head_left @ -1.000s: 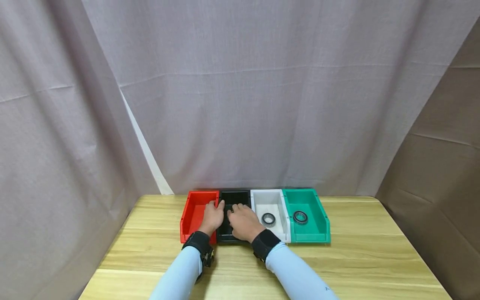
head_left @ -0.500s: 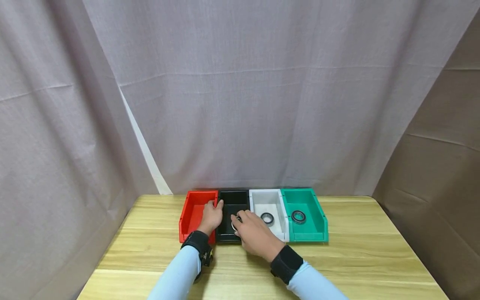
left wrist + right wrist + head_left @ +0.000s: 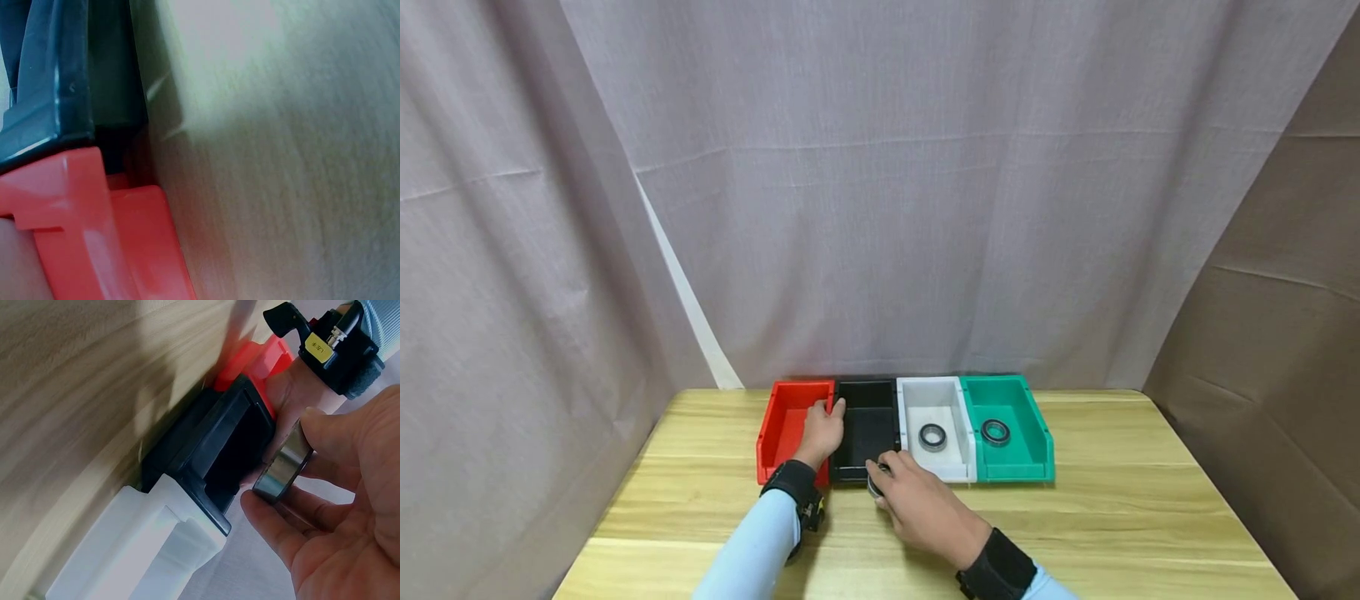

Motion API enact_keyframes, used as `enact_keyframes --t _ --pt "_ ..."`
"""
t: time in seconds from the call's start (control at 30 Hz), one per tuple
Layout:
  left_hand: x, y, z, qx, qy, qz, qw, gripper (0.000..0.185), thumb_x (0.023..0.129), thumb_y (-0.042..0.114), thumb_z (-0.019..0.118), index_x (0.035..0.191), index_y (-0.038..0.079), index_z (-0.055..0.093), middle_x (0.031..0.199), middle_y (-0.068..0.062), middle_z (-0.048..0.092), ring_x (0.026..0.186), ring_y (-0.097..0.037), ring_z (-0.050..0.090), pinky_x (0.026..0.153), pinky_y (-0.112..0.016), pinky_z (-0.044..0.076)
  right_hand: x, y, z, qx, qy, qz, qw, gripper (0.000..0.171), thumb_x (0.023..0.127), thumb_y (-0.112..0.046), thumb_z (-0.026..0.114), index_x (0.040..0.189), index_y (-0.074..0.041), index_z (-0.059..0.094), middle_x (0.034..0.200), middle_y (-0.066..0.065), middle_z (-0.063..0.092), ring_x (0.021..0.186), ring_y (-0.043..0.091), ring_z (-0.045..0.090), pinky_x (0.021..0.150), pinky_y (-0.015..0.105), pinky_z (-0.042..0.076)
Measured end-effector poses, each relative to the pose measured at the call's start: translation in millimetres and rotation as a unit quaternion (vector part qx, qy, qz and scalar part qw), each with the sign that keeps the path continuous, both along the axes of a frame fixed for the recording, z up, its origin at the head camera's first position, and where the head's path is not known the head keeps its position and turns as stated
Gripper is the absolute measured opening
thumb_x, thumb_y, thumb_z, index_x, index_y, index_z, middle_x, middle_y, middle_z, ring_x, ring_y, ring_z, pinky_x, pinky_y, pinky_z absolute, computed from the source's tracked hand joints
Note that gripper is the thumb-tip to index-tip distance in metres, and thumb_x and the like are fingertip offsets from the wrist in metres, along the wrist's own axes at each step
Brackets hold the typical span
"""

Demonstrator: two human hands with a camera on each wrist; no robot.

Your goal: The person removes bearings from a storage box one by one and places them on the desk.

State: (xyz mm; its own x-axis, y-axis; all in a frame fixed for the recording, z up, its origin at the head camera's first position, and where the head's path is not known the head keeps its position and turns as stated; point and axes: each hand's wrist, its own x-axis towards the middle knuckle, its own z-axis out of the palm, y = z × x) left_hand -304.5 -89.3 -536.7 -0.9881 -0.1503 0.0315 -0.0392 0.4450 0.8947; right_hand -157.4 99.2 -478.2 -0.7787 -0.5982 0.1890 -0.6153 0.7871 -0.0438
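Observation:
Between thumb and fingers my right hand (image 3: 928, 508) pinches a ball bearing (image 3: 877, 481), holding it at the front edge of the black bin (image 3: 867, 408). Its shiny steel outer ring shows edge-on in the right wrist view. My left hand (image 3: 822, 435) grips the wall where the red bin (image 3: 767, 442) meets the black one, thumb toward the black side and fingers inside the red bin. A second bearing (image 3: 923, 437) lies in the white bin (image 3: 967, 454), and another bearing (image 3: 986, 432) in the green bin (image 3: 1040, 450).
The four-coloured row of bins stands side by side at the back of the wooden table (image 3: 1135, 500). Behind it hangs a grey curtain (image 3: 880, 250); a brown cloth (image 3: 1270, 350) closes the right side.
The right hand has come up out of the black bin toward the front right with the bearing between its fingers. My left hand stays on the wall between the red and black bins.

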Motion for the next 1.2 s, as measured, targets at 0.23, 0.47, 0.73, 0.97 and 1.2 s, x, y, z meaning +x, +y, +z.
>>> enact_keyframes --t 0.23,0.47,0.73,0.97,1.2 --pt "1.1 1.9 2.0 -0.006 -0.009 -0.002 0.9999 0.050 0.110 0.031 0.054 0.130 -0.014 0.059 0.123 -0.032 0.067 0.116 -0.046 0.064 0.104 -0.058 0.051 3.2 0.5 0.8 -0.004 -0.030 -0.005 1.000 0.046 0.106 -0.025 0.066 0.148 -0.007 0.062 0.138 0.011 0.064 0.125 0.024 0.061 0.107 0.037 0.056" --pt "4.6 0.9 4.7 -0.012 -0.013 0.002 0.9998 0.050 0.110 0.031 0.055 0.130 -0.014 0.059 0.114 -0.029 0.067 0.109 -0.043 0.064 0.096 -0.055 0.053 9.2 -2.2 -6.6 -0.008 -0.066 0.000 0.998 0.049 0.107 -0.026 0.065 0.151 -0.007 0.060 0.144 0.011 0.062 0.130 0.024 0.060 0.113 0.039 0.053" --pt "3.6 2.1 4.3 -0.009 -0.005 0.002 1.0000 0.047 0.109 0.030 0.056 0.126 -0.013 0.061 0.111 -0.029 0.068 0.108 -0.043 0.066 0.096 -0.054 0.053 10.6 -4.2 -15.8 -0.006 -0.078 0.008 0.997 0.047 0.105 -0.026 0.068 0.148 -0.008 0.063 0.137 0.007 0.066 0.120 0.021 0.061 0.106 0.036 0.056" --pt "3.8 2.4 6.4 -0.007 -0.024 -0.003 0.9997 0.050 0.110 0.033 0.054 0.132 -0.012 0.057 0.112 -0.026 0.066 0.106 -0.040 0.063 0.094 -0.052 0.052 12.7 -13.8 -25.5 0.014 -0.083 0.030 0.996 0.044 0.101 -0.028 0.073 0.142 -0.012 0.068 0.122 0.000 0.066 0.105 0.013 0.059 0.097 0.030 0.057" --pt "5.2 2.9 7.5 -0.008 -0.016 -0.006 0.9998 0.049 0.110 0.032 0.054 0.130 -0.012 0.058 0.107 -0.026 0.068 0.101 -0.039 0.064 0.089 -0.048 0.053 16.9 -24.2 -31.4 0.032 -0.093 0.052 0.994 0.041 0.102 -0.030 0.071 0.139 -0.014 0.069 0.122 -0.001 0.068 0.111 0.012 0.062 0.096 0.027 0.057"
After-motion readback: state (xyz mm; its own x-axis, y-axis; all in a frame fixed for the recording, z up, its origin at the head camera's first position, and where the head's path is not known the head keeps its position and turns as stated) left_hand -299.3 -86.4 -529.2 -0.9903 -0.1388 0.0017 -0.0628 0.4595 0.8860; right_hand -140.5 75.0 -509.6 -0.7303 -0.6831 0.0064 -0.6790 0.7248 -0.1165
